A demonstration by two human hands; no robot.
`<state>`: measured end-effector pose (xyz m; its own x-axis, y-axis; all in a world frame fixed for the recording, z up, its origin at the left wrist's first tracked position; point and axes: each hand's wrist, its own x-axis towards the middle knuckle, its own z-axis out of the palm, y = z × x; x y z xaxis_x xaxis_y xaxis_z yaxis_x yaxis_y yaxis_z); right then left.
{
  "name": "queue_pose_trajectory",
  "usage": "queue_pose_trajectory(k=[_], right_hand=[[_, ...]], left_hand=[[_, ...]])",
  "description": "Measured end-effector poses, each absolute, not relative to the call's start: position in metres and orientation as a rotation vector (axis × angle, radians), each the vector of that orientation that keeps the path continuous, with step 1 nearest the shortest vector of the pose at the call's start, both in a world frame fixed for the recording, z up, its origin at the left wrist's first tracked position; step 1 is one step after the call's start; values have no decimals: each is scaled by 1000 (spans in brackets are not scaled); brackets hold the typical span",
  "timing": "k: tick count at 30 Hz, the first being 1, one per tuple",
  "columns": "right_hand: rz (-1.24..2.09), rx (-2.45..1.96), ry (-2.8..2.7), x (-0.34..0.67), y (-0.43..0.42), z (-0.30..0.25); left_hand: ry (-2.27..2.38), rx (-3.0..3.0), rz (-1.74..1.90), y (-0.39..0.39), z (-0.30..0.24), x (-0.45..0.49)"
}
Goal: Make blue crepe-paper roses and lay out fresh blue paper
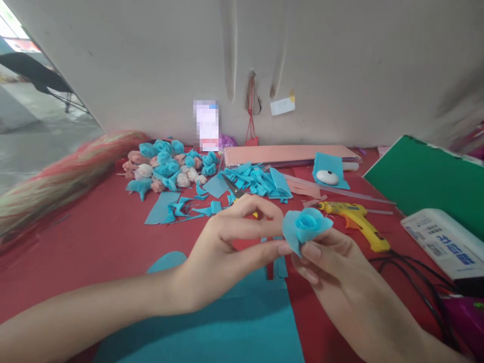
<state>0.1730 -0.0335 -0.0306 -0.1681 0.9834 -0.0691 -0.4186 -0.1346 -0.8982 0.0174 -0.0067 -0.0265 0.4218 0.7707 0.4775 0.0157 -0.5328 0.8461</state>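
Head view: flower (pixel 308 224) above surface (pixel 102 247), between near and far edges. Right hand (pixel 350 277) pinches base; left hand (pixel 217 252) at petal edge, grip unclear. Best keep pinch low, light, petals uncrushed.

A matte red surface (pixel 94 267) carries everything. At its far left lies a heap of crumpled blue, pink and white paper flowers (pixel 166 166); right of that, loose bright-blue paper scraps (pixel 253 179) spread around dark-bladed scissors (pixel 233 187). Behind the scraps, a long flat pink stack (pixel 287 154) runs along the far edge. A yellow glue gun (pixel 355 217) lies on the right, near a white box with blue lettering (pixel 442 244). A large blue sheet (pixel 212 333) covers the near middle.
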Motion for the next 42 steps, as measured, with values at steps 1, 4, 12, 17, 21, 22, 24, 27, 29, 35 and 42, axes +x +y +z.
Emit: queue_pose_trajectory(k=[1, 4, 12, 17, 21, 22, 24, 27, 29, 35, 42], right_hand=[[1569, -871, -929, 173, -33, -30], [1555, -903, -936, 172, -34, -30], [1393, -888, -1107, 176, -34, -31], [1273, -830, -1181, 177, -35, -29], [1171, -806, -1169, 173, -36, -25], [1146, -814, -1177, 173, -37, -24], [1093, -835, -1195, 172, -38, -22], [1071, -893, -1186, 172, -39, -20], [1071, -922, -1186, 172, -40, -20], [1000, -963, -1301, 174, -42, -20], [857, -1037, -1360, 173, -43, -21]], left_hand=[[655, 1870, 1182, -7, -27, 17], [623, 1873, 1162, -10, -26, 15], [533, 1895, 1183, -12, -22, 14], [502, 1904, 1168, -11, -25, 14], [454, 1886, 1147, -11, -27, 13], [444, 1867, 1145, -11, -28, 14], [424, 1806, 1127, -11, -29, 15], [427, 1666, 1065, -11, -33, 17], [440, 1557, 1030, -12, -36, 19], [483, 1297, 969, -17, -41, 20], [514, 1186, 964, -21, -36, 23]])
